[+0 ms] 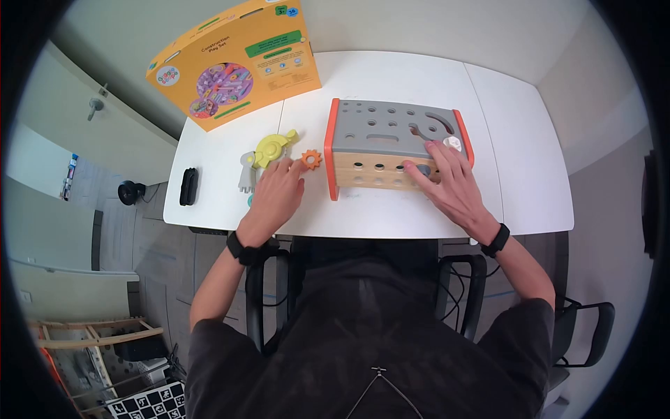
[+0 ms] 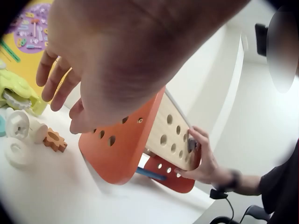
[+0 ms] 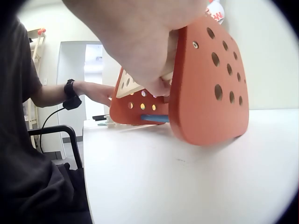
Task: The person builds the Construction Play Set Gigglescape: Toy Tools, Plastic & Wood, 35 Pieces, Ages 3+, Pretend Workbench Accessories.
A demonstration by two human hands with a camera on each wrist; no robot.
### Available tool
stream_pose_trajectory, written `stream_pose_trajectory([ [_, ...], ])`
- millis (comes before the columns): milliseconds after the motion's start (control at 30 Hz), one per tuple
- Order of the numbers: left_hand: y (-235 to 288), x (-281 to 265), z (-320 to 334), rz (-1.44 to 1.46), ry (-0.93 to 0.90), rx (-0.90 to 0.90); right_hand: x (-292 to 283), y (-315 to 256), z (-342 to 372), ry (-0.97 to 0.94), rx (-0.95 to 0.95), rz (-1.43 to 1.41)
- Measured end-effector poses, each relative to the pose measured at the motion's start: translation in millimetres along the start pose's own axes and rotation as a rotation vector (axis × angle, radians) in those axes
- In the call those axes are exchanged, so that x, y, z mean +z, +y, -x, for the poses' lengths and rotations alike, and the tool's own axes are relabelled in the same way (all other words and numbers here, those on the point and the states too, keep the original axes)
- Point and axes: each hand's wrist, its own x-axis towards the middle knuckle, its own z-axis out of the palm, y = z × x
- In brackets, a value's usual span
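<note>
A toy workbench (image 1: 359, 126) with a grey top, orange sides and a holed wooden front stands on the table. My right hand (image 1: 452, 176) grips it at the right front, fingers over the top edge and thumb against the wooden panel (image 2: 168, 128). Close to that hand sit a white nut-like piece (image 1: 452, 143) on top and a grey round piece (image 1: 423, 170) in the front. My left hand (image 1: 277, 192) holds nothing; its fingers hang loosely bent beside an orange gear (image 1: 311, 160), near a yellow-green toy piece (image 1: 272, 149) and a grey toothed piece (image 1: 247, 171).
Behind the loose pieces stands a yellow Construction Play Set box (image 1: 241, 63). A black case (image 1: 188, 186) lies near the table's left edge. White round pieces (image 2: 18, 151) lie by the gear in the left wrist view. A blue rod (image 3: 154, 118) runs low between the workbench's sides.
</note>
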Motion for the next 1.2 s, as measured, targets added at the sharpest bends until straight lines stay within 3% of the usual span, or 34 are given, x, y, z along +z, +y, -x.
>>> stream_pose_trajectory([
  [300,-39,54,-32,-0.303,0.093,0.134,29,-11,2,0.033,-0.004,0.048],
  [500,-45,59,-40,-0.222,-0.014,0.14,31,-25,4,0.016,0.032,0.042],
  [600,-35,52,-45,-0.097,-0.102,0.037,32,-26,2,0.022,0.033,0.056],
  [800,-44,60,-52,-0.024,-0.092,0.072,21,-31,-2,-0.02,0.07,-0.02],
  [900,-41,58,-52,0.029,-0.065,0.089,7,-35,-8,-0.05,0.126,-0.158],
  [1000,-32,38,-53,0.075,-0.098,-0.009,-12,-38,-14,-0.062,0.184,-0.3],
  [1100,-24,13,-36,0.197,0.093,-0.029,-26,-48,-13,0.012,0.267,-0.378],
  [1200,2,-24,-11,0.24,0.148,-0.2,-38,-62,-11,0.074,0.378,-0.586],
])
